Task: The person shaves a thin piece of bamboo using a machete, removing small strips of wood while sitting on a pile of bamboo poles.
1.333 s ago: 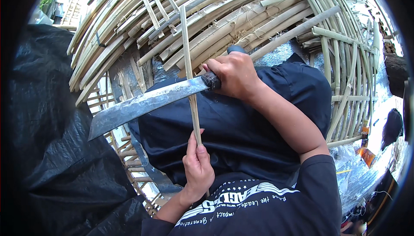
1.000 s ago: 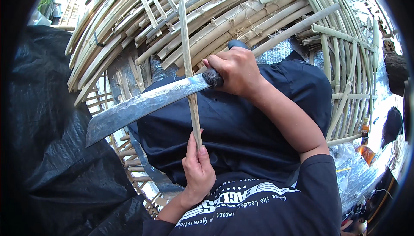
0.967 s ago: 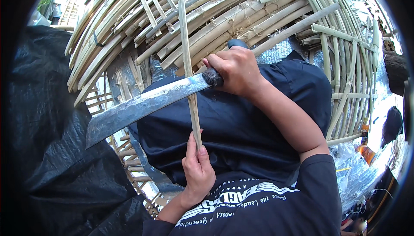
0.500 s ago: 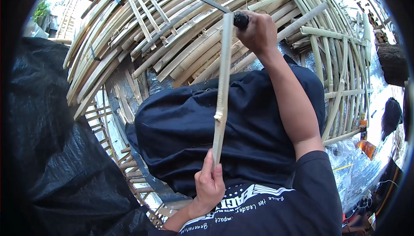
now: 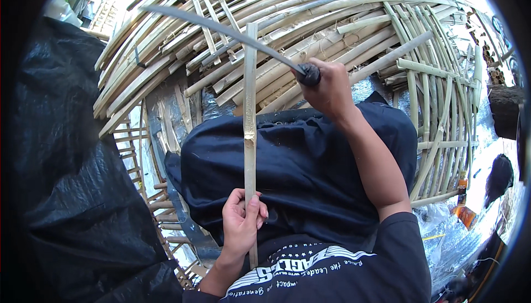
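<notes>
- Nearest, the left hand [image 5: 241, 223] is gripping a bamboo strip [image 5: 250, 164], pointing far across the dark-clothed lap [image 5: 326, 175].
- Farther right, the right hand [image 5: 330, 90] is closing its grip around a machete [image 5: 221, 28].
- Its blade, earlier crossing mid-strip, is now crossing the far end, leaving the node uncovered.
- Beyond, piled bamboo [image 5: 354, 54] is lying.
</notes>
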Action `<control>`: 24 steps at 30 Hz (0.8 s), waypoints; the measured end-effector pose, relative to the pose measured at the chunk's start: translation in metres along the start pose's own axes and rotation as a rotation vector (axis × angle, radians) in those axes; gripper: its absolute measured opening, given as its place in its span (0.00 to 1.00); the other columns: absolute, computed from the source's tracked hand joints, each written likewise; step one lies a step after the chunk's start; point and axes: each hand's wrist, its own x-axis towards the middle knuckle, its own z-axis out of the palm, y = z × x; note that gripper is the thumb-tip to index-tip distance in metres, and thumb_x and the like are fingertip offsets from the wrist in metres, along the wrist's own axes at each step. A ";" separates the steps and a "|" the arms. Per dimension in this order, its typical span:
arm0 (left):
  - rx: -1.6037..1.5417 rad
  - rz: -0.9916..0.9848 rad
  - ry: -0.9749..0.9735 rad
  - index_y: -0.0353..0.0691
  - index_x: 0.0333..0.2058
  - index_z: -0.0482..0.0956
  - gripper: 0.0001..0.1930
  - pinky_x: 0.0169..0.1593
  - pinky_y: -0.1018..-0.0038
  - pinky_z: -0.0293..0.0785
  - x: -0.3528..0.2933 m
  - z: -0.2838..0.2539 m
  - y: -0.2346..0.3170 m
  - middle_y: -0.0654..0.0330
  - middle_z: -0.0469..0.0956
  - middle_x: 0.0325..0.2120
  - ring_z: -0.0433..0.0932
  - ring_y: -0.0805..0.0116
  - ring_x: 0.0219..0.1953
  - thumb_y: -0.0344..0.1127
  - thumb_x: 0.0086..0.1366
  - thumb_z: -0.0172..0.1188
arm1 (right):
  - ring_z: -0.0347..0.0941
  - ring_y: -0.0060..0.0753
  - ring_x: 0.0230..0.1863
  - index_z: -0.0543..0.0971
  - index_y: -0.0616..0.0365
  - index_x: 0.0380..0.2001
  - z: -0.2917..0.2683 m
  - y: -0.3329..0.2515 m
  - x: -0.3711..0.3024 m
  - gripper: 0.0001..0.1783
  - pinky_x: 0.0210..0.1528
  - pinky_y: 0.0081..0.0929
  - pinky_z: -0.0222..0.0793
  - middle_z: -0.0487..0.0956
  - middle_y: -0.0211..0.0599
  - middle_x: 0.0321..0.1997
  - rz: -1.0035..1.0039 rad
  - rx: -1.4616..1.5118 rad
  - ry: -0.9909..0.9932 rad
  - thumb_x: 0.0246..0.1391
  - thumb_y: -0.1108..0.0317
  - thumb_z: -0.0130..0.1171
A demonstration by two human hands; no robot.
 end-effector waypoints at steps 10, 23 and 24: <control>-0.064 -0.131 0.032 0.36 0.50 0.69 0.09 0.21 0.87 0.51 -0.010 0.011 0.002 0.71 0.66 0.21 0.58 0.89 0.19 0.34 0.77 0.52 | 0.81 0.47 0.24 0.76 0.54 0.23 0.023 -0.041 -0.049 0.09 0.28 0.42 0.75 0.81 0.41 0.22 -0.444 -0.212 -0.363 0.41 0.64 0.66; 0.356 0.106 0.136 0.35 0.52 0.71 0.12 0.25 0.86 0.49 -0.015 0.029 -0.004 0.76 0.64 0.22 0.57 0.91 0.22 0.32 0.75 0.55 | 0.80 0.46 0.22 0.74 0.55 0.19 0.028 -0.032 -0.043 0.06 0.29 0.40 0.73 0.79 0.42 0.18 -0.496 -0.223 -0.212 0.41 0.67 0.60; 0.351 0.069 0.136 0.35 0.52 0.71 0.11 0.26 0.86 0.49 -0.015 0.028 -0.004 0.76 0.63 0.22 0.57 0.91 0.22 0.31 0.75 0.55 | 0.80 0.46 0.22 0.74 0.55 0.19 0.027 -0.030 -0.042 0.06 0.29 0.40 0.73 0.79 0.42 0.18 -0.496 -0.223 -0.211 0.41 0.67 0.60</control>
